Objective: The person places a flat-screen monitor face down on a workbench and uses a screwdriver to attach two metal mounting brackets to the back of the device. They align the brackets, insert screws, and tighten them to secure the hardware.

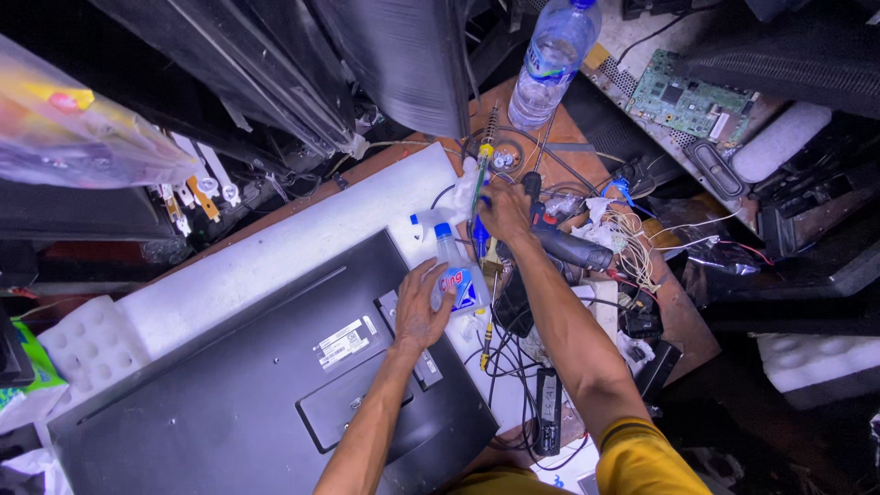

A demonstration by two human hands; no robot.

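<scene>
Left hand (420,307) reaching forward, fingers wrapping clear plastic spray bottle with blue label (456,271) standing at edge of black flat television back panel (247,385). Right hand (503,212) extending farther, gripping blue-handled screwdriver (480,188) over cluttered wooden worktop (683,321).

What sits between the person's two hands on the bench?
In the head view, a clear spray bottle with a blue nozzle stands between the left hand, which touches it, and the right hand.
</scene>
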